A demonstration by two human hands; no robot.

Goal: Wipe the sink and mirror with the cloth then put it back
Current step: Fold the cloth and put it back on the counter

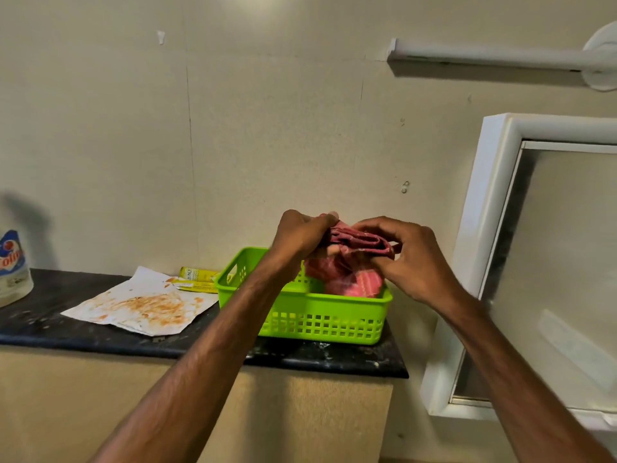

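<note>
- Cloth (360, 243): red, folded into a thick wad, held in the air just above the green basket (320, 315), over its right half.
- Left hand (300, 235) pinches the wad's left end, thumb on top. Right hand (407, 259) grips the right end, fingers (372, 225) curled over the fold. Both are grasping the cloth.
- More pink-red fabric lies in the basket right under the wad. Can't tell whether it's the same cloth hanging down or a second one.
- The basket sits at the right end of the bench (50, 325), against the wall.
- Mirror (567, 262): white frame, on the wall just right of the bench. The sink is not in view.
- Step, my read: either lifting the cloth out to start or folding it to stow. One frame doesn't settle it. The mirror glass looks hazy, so I lean towards start.
- Next move, if starting: one hand carries the wad right to the glass. If stowing: lower it into the basket and let go.
</note>
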